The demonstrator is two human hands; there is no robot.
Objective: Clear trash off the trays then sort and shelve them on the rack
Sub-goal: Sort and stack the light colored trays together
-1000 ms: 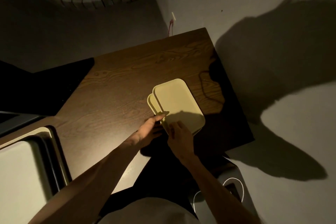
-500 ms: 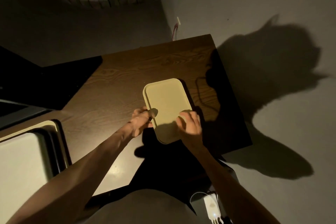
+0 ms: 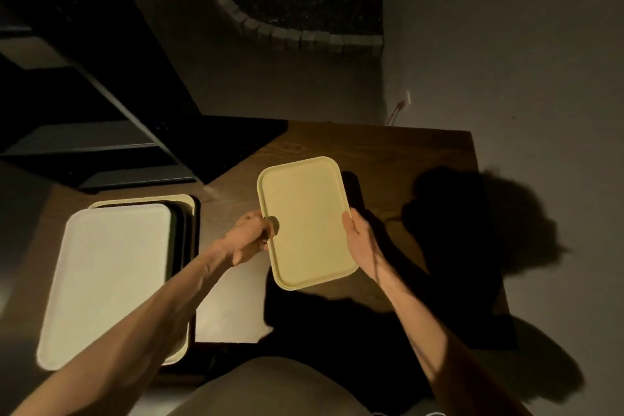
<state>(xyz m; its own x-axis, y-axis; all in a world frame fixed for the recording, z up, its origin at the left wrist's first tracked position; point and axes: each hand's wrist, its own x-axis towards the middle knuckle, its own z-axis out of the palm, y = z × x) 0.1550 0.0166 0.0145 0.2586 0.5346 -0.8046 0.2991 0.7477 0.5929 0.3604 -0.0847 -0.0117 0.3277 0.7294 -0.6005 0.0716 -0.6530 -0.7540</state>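
Observation:
I hold a small yellow tray [image 3: 305,219] lifted above the wooden table [image 3: 388,159], its face turned up toward me. My left hand [image 3: 248,240] grips its left long edge, thumb over the rim. My right hand [image 3: 359,243] grips the right long edge. I cannot tell whether a second tray is stacked under it. A stack of larger trays [image 3: 111,273] lies on the table's left part, with a white one on top, a dark one below it and a yellow rim showing at the back.
A dark metal rack [image 3: 111,145] with shelves stands at the back left. A grey wall [image 3: 523,61] runs along the table's right side, with a cable [image 3: 398,108] at the far corner. A brick-edged bed [image 3: 304,34] lies beyond the table.
The yellow trays were squared together on the table, then lifted off it in both hands. My view swung left, bringing the stack of larger trays and the rack into sight.

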